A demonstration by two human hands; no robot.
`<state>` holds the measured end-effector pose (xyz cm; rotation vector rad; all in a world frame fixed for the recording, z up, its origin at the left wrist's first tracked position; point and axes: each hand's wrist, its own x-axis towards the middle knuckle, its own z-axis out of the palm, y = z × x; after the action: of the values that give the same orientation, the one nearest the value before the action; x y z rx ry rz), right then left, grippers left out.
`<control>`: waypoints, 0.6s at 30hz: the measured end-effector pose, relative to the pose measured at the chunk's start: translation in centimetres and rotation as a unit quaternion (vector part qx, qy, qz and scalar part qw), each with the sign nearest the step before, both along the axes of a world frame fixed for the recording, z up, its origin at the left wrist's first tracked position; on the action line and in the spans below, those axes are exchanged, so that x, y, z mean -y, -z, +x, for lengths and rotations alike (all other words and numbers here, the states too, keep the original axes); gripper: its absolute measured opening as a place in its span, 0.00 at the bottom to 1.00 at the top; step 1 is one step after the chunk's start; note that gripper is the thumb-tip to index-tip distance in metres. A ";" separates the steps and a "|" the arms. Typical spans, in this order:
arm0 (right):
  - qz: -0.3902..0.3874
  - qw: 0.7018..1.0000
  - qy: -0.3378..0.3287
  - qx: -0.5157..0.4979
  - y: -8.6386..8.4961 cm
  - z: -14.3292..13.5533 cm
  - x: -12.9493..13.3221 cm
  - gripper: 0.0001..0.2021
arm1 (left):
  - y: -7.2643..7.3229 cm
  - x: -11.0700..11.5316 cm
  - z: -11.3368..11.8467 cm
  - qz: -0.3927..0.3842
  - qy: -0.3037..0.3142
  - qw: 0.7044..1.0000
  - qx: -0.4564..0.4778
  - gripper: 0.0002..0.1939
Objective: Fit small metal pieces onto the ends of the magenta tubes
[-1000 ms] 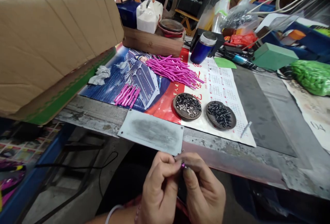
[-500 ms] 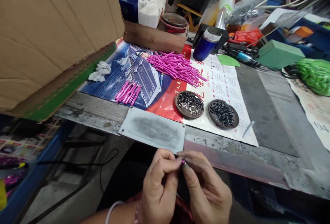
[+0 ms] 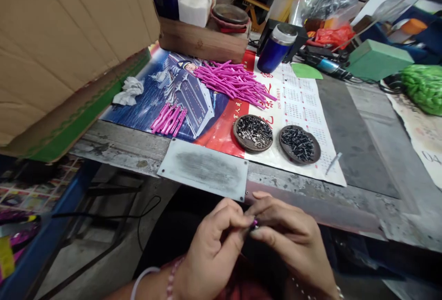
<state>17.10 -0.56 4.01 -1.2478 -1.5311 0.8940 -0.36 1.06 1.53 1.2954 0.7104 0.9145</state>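
Note:
My left hand (image 3: 219, 244) and my right hand (image 3: 293, 238) meet fingertip to fingertip below the table's front edge. Between them is a small magenta piece (image 3: 254, 222) with a dark and shiny end, mostly covered by the fingers. Both hands are closed in a pinch on it. Beyond them on the table lie a large pile of magenta sticks (image 3: 235, 81) and a smaller bunch (image 3: 169, 119) with metal ends. One round dish (image 3: 253, 149) holds dark pieces and shiny rings; another dish (image 3: 316, 150) holds dark pins.
A metal plate (image 3: 203, 168) lies at the table's front edge. A cardboard box (image 3: 76, 37) stands at the left. Behind the pile are a wooden block (image 3: 202, 44) and a blue cup (image 3: 275, 51). A green block (image 3: 378, 60) sits at the right.
Both hands have shifted slightly right in the picture, still pinched together. The right hand's fingers reach further across the top and its wrist shows more. The table view has moved slightly up.

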 end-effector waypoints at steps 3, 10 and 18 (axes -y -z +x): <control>-0.021 0.996 0.067 -0.057 0.8 -1.5 0.4 0.05 | 0.1 0.1 0.1 0.033 -0.039 0.999 -0.013 0.10; 0.064 0.972 0.226 0.007 2.3 -5.0 1.7 0.08 | 0.8 1.1 0.8 0.117 -0.128 0.984 -0.043 0.12; 0.136 0.973 0.173 0.071 3.5 -5.0 1.8 0.14 | 0.3 1.8 1.0 0.124 -0.118 0.984 -0.039 0.11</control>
<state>12.06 -2.31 0.48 -1.3411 -1.4302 0.3617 0.64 -0.73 1.21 1.4946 0.8448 1.1777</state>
